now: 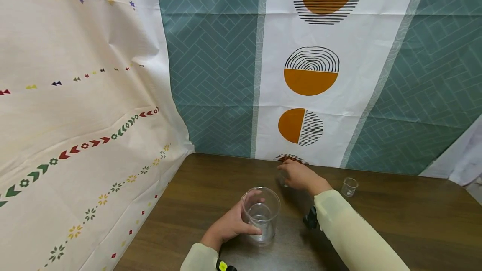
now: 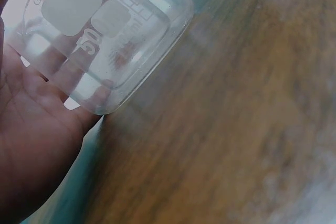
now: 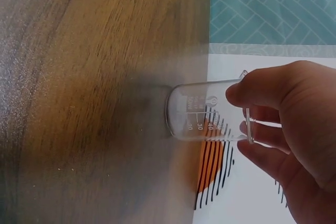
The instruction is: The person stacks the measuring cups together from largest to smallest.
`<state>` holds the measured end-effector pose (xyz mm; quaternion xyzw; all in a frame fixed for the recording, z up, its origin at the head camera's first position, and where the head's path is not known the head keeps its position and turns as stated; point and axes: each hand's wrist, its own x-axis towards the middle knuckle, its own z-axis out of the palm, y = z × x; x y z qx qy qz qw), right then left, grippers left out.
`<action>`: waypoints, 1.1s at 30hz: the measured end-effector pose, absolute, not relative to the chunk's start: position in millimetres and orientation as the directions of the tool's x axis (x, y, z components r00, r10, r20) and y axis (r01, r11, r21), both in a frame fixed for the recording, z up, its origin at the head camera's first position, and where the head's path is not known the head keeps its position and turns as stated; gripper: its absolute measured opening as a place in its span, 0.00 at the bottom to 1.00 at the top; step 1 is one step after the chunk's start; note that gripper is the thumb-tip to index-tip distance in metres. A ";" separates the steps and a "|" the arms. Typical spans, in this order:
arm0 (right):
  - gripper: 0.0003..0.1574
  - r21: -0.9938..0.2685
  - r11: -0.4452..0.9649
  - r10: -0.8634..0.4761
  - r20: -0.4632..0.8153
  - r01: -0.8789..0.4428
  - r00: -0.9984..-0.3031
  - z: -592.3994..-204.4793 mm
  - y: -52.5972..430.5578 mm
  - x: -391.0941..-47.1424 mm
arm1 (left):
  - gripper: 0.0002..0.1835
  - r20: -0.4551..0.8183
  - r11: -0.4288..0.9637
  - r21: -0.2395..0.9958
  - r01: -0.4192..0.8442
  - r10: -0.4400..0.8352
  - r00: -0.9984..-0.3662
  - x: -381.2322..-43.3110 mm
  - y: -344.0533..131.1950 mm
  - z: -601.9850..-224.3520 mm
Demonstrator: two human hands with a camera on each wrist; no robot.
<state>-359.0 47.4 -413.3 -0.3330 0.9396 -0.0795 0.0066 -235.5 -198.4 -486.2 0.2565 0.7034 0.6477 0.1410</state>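
Observation:
My left hand [image 1: 234, 221] curls round the side of a large clear glass beaker [image 1: 266, 230], thumb on the near side and fingers behind it. White graduation marks and a printed 500 show on this beaker's wall in the left wrist view, with a second rounded outline within the glass. Farther back, my right hand [image 1: 300, 175] pinches a small clear beaker [image 3: 202, 111] by its rim, thumb on one side and fingertips on the other. The small beaker's base is right at the tabletop in the right wrist view. In the head view the hand mostly hides it.
Another small glass beaker [image 1: 349, 187] stands upright on the brown wooden table [image 1: 399, 212], right of my right forearm. A patterned teal and white cloth [image 1: 214, 74] hangs behind the table's back edge. Cream printed cloth [image 1: 86, 137] borders the left side.

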 end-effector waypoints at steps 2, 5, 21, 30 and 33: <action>0.28 -0.155 0.769 -0.622 0.044 -0.620 -0.782 -412.7 48.1 -357.6 | 0.50 0.133 0.032 0.983 0.179 0.543 -0.829 -235.5 -198.1 -485.5; 0.28 -0.155 0.768 -0.621 0.053 -0.621 -0.782 -412.1 49.7 -356.0 | 0.50 0.130 0.037 0.983 0.179 0.545 -0.828 -235.6 -197.6 -484.7; 0.27 -0.164 0.768 -0.620 0.046 -0.618 -0.783 -396.0 50.0 -343.5 | 0.49 0.162 0.015 0.979 0.204 0.552 -0.818 -237.5 -198.8 -490.2; 0.27 -0.151 0.765 -0.628 0.042 -0.626 -0.777 -388.2 51.2 -335.6 | 0.50 0.172 0.010 0.977 0.212 0.545 -0.821 -236.8 -198.5 -490.6; 0.27 -0.140 0.766 -0.629 0.038 -0.628 -0.776 -384.3 51.8 -332.5 | 0.50 0.166 0.009 0.979 0.205 0.547 -0.820 -236.3 -198.5 -489.7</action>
